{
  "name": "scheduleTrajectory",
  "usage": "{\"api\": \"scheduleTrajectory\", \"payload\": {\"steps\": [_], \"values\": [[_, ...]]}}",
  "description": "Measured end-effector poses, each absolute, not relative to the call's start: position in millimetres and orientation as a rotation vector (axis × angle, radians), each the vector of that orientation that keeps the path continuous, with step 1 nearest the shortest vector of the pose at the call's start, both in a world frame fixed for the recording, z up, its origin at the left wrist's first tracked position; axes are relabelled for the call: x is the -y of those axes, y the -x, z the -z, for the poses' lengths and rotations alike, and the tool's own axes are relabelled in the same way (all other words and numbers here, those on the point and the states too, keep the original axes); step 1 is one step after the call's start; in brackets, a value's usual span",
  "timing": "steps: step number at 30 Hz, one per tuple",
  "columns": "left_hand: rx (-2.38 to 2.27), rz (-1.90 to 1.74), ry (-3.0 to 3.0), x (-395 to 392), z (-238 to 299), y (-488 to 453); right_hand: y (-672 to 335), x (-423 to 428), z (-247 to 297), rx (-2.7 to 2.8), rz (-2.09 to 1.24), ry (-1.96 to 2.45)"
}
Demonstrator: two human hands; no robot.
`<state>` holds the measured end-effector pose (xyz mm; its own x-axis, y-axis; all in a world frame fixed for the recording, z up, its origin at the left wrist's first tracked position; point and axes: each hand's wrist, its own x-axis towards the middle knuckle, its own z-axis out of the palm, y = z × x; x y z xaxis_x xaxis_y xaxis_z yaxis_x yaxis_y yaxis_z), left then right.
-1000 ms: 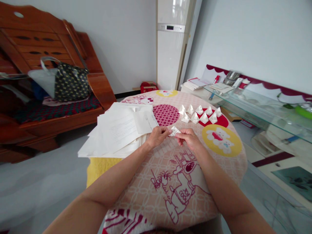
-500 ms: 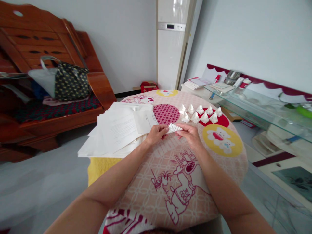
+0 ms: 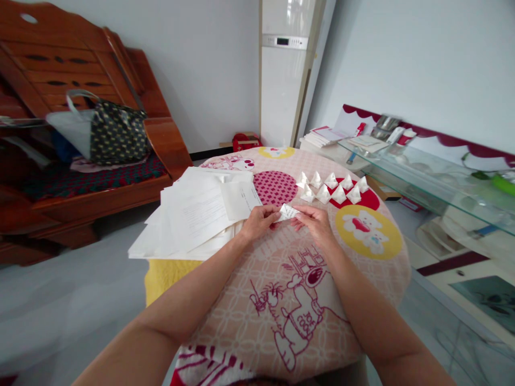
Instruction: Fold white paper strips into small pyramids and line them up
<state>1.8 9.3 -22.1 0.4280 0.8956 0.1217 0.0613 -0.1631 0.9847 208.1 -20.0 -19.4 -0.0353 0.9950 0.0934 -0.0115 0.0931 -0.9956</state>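
Note:
Between my two hands is a small piece of folded paper (image 3: 287, 212), white with printed lines on it. My left hand (image 3: 259, 221) pinches its left corner between thumb and fingers. On the other side, my right hand (image 3: 316, 221) grips the right corner the same way. Beyond my right hand, several small folded paper boats (image 3: 339, 194) with pointed tips stand in two rows on the cloth. A spread stack of paper sheets (image 3: 193, 214), some printed, lies to the left of my left hand.
A patterned tablecloth (image 3: 257, 305) covers the round table. To the right stands a glass-topped cabinet (image 3: 426, 177) with cups and papers on it. A wooden bench (image 3: 100, 198) with a dotted bag (image 3: 116, 134) is at the left. Behind stands a tall white air conditioner (image 3: 281, 86).
The folded paper has tilted slightly between my fingers, and my right hand's fingers have shifted a little on it. The boats and the paper stack stay in place.

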Motion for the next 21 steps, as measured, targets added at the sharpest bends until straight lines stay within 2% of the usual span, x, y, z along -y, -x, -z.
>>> {"api": "scheduleTrajectory", "payload": {"steps": [21], "values": [[-0.696, -0.896, -1.158, 2.0, 16.8, -7.8, -196.2, 26.1, 10.6, 1.183, -1.178, 1.012]]}}
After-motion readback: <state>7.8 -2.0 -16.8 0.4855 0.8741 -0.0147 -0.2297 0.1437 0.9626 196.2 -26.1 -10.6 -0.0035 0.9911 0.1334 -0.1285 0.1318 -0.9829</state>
